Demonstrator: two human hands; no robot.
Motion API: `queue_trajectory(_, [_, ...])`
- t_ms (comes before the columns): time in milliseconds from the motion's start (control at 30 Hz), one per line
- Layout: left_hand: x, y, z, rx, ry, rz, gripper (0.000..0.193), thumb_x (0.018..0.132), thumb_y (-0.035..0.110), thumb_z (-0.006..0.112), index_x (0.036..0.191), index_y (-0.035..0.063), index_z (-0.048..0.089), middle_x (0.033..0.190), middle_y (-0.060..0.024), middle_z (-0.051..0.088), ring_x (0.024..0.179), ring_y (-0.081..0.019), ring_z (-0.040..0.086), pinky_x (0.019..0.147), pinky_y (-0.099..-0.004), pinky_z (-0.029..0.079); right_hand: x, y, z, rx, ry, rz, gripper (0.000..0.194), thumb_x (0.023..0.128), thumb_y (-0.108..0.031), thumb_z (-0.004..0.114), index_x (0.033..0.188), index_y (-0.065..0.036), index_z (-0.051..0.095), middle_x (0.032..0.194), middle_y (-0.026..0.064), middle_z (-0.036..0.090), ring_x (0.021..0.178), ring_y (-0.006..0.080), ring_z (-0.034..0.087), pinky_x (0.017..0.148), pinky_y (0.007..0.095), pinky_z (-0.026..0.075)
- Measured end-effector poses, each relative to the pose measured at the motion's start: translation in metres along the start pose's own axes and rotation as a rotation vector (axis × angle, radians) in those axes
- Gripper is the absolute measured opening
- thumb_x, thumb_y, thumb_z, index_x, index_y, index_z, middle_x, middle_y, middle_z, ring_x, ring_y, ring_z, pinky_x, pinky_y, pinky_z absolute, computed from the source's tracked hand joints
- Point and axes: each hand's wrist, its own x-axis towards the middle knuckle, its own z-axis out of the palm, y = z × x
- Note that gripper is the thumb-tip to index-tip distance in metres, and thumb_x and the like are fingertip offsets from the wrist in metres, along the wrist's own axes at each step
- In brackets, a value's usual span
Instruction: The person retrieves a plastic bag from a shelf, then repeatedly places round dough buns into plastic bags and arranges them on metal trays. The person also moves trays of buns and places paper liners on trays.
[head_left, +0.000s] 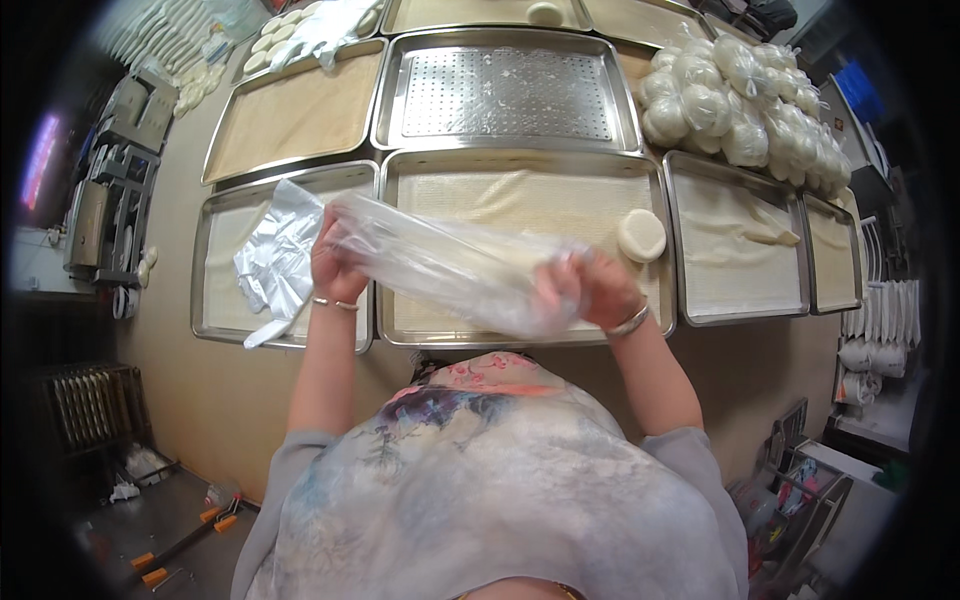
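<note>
A transparent plastic bag (457, 262) is stretched between my two hands, blurred by motion. My left hand (337, 259) grips one end of it, and my right hand (589, 289) holds the other. Below the bag lies a cloth-lined metal tray (450, 330). One round, pale bun (642, 235) rests on that tray's right side, just beyond my right hand. Beside my left hand, a crumpled stack of white plastic bags (277, 251) lies on another lined tray (214, 300). Whether anything is inside the stretched bag is hard to tell.
Bagged round buns (720, 97) are piled at the back right. Behind the middle tray sits a perforated metal tray (506, 94). A plastic glove or bag (319, 30) lies over buns at the back left. Lined trays (739, 277) continue to the right.
</note>
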Motion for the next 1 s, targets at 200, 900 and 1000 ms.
queue_trajectory(200, [0.045,0.010,0.030,0.172,-0.046,0.107,0.032,0.097,0.032,0.044,0.082,0.0080,0.058,0.068,-0.0004,0.054,0.063,-0.0114,0.054,0.058,-0.0283,0.048,0.015,0.006,0.006,-0.613,-0.040,0.745,0.027,0.093,-0.026,0.052,0.089,0.000,0.055,0.084,0.0120,0.061,0.064,0.0175,0.064,0.055,0.0311,0.055])
queue_trajectory(900, [0.053,-0.109,0.042,3.114,-0.562,-0.690,0.024,0.076,0.032,0.067,0.080,0.0096,0.072,0.082,-0.0100,0.068,0.080,-0.0273,0.065,0.069,-0.0371,0.051,0.028,-0.021,-0.076,-2.679,0.307,0.959,0.067,0.064,-0.026,0.075,0.122,-0.007,0.048,0.111,0.0131,0.060,0.101,0.0286,0.061,0.082,0.0426,0.049])
queue_trajectory(1000, [0.045,-0.118,0.052,3.152,-0.660,-0.669,0.019,0.074,0.028,0.067,0.078,0.0106,0.072,0.080,-0.0094,0.068,0.076,-0.0263,0.065,0.066,-0.0358,0.051,0.023,-0.020,-0.074,-2.582,0.354,1.068,0.069,0.065,-0.035,0.075,0.123,-0.006,0.050,0.115,0.0135,0.060,0.104,0.0296,0.060,0.084,0.0421,0.049])
